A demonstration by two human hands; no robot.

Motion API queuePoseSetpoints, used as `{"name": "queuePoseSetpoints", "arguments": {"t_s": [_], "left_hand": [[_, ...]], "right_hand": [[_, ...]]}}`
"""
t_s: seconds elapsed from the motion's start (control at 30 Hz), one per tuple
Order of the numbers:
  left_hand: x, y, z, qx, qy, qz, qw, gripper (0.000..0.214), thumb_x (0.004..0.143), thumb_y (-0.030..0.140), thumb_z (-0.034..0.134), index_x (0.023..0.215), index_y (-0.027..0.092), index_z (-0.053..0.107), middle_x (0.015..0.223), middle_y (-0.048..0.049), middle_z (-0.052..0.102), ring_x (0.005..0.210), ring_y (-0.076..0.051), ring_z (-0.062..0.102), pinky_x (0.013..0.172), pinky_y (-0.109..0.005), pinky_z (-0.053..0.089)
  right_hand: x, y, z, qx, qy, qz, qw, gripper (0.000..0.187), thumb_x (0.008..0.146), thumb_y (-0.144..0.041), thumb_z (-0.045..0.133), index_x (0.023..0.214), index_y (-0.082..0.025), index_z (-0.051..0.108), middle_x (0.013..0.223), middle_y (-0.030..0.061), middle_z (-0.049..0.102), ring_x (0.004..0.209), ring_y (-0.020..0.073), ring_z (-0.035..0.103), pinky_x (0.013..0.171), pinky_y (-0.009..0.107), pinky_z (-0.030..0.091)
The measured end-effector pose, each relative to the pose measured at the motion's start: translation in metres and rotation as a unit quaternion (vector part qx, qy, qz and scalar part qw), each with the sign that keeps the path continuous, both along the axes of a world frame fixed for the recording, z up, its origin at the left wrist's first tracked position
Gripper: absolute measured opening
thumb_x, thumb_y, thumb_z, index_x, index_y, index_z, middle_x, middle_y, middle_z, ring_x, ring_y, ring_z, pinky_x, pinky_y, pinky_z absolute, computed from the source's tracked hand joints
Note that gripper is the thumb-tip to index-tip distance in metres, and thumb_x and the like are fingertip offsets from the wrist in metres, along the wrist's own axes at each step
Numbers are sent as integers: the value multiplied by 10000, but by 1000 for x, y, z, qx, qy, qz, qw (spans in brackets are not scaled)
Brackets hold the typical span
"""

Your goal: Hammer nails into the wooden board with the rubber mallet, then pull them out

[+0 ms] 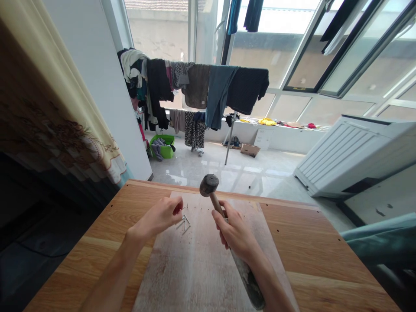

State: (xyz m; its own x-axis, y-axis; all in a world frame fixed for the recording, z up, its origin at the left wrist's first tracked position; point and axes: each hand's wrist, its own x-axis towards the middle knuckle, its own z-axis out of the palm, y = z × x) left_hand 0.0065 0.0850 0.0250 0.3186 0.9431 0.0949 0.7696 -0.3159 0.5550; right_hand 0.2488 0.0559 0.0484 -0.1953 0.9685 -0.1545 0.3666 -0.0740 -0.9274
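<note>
My right hand (234,227) is wrapped round the handle of a mallet (209,185) with a dark, rounded head. The mallet is tilted, its head raised toward the far edge of the board and its thick grip reaching back under my forearm. My left hand (169,212) is closed just above a pale, worn wooden board (195,268); whatever its fingertips may pinch is hidden. Right beside those fingers, several loose silver nails (184,223) lie in a small pile. A thin nail (187,206) seems to stand upright near the board's far edge, among small dark holes.
The board lies on a wood-grain table (312,260). Beyond it are a drying rack with clothes (224,86), a green basket (167,151) and a cardboard box (250,150) on the tiled floor. A white ribbed cabinet (354,151) stands right; a curtain (65,86) hangs left.
</note>
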Motion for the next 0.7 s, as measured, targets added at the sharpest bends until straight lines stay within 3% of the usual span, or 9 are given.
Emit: {"name": "queuePoseSetpoints", "arguments": {"t_s": [0.13,0.27,0.5,0.7], "left_hand": [[14,13,6,58,-82,-20,995,113,862,180,569,826,219,669,806,1,676,755,-156,624,714,-267,457],[28,28,0,84,-113,-20,990,143,883,183,607,856,226,742,890,-22,712,817,-168,659,773,-279,498],[29,35,-22,130,-9,-37,991,139,872,139,676,823,241,756,862,-27,733,888,-209,644,835,-341,466],[27,35,-27,106,74,-53,990,120,898,155,695,851,234,772,914,-24,753,920,-212,644,871,-368,444]], "right_hand": [[4,-1,4,8,-4,-3,1000,226,980,-376,468,1118,-218,553,635,-83,490,366,103,524,277,183,406],[9,-1,8,9,-3,-13,1000,224,980,-386,466,1114,-228,550,647,-80,498,367,102,528,283,185,404],[17,0,9,8,-2,-19,1000,240,983,-394,470,1116,-211,553,627,-71,520,381,105,534,306,181,392],[16,1,8,-8,-5,-7,1000,220,988,-370,458,1119,-213,541,639,-73,514,389,102,534,313,180,405]]}}
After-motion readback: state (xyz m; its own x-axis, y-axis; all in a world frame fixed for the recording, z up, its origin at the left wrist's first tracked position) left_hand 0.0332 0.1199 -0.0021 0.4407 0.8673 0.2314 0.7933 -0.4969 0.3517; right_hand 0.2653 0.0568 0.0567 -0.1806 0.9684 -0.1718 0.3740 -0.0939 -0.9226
